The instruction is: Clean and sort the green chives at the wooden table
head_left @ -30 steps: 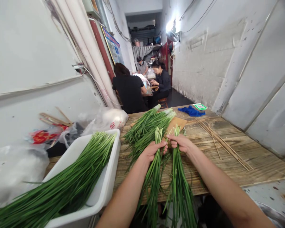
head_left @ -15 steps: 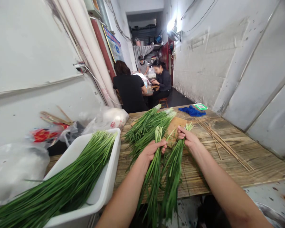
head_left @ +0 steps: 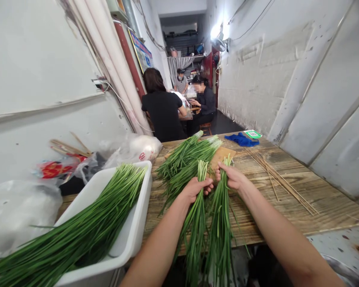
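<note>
My left hand point(head_left: 198, 188) is closed around a bunch of garlic chives point(head_left: 196, 223), pale stem ends up and green leaves hanging over the table's front edge. Close on its right, my right hand point(head_left: 229, 175) grips a second bunch of chives point(head_left: 219, 219), held the same way. The two bunches are side by side, their leaves nearly touching. Behind my hands, tied-looking bundles of chives point(head_left: 185, 159) lie on the table, partly over a brown board point(head_left: 225, 153). More long chives point(head_left: 98, 215) fill a white plastic tub point(head_left: 148, 191) at the left.
Thin wooden sticks point(head_left: 283, 181) lie on the wooden table point(head_left: 323, 211) at the right. A blue cloth point(head_left: 241, 139) and a green-edged code card point(head_left: 253, 134) are at its far edge. Plastic bags point(head_left: 20, 215) crowd the left. Several people sit or stand beyond, one in black point(head_left: 163, 113).
My right hand has moved left with its bunch, closer to my left hand. The stalk that stuck out between the hands no longer shows there. The seated person in black is more upright.
</note>
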The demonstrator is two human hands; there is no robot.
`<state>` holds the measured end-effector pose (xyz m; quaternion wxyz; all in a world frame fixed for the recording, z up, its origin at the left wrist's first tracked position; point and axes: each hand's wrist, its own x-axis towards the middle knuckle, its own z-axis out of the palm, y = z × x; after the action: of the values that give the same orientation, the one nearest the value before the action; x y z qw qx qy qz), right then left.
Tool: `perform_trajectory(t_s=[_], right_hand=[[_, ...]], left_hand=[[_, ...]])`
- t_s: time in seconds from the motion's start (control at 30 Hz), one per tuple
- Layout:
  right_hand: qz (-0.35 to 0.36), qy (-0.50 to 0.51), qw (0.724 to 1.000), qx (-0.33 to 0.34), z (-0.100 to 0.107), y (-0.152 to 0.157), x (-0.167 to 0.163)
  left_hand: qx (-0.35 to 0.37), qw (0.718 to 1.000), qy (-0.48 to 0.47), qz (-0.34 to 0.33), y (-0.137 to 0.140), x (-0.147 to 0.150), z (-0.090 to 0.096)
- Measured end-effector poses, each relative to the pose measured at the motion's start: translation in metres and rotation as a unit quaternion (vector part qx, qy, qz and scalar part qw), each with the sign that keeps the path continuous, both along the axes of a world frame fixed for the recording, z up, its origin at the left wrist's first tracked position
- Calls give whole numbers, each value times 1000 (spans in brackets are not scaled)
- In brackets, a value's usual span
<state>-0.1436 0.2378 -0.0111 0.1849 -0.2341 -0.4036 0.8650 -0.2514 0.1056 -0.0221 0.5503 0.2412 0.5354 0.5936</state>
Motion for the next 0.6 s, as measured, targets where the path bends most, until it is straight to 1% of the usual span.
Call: perform_trajectory(t_s=[0.13, 0.2, 0.3, 0.43, 0.5, 0.6], right_hand=[[17, -16, 996, 90, -6, -12, -3], [27, -23, 994, 104, -8, -16, -4], [35, -13, 995, 94, -8, -14, -4], [10, 6, 998, 63, -4, -6, -1], [6, 10, 999, 52, -2, -3, 0], [-7, 12, 999, 48, 0, -3, 0]], left_hand=[[17, 998, 30, -46, -1, 5, -2], [16, 998, 36, -54, 0, 6, -2], [2, 999, 6, -44, 1, 5, -2], [-19, 997, -72, -4, 1, -1, 3], [-24, 996, -85, 1, 0, -3, 6], [-15, 997, -74, -1, -2, -3, 7]])
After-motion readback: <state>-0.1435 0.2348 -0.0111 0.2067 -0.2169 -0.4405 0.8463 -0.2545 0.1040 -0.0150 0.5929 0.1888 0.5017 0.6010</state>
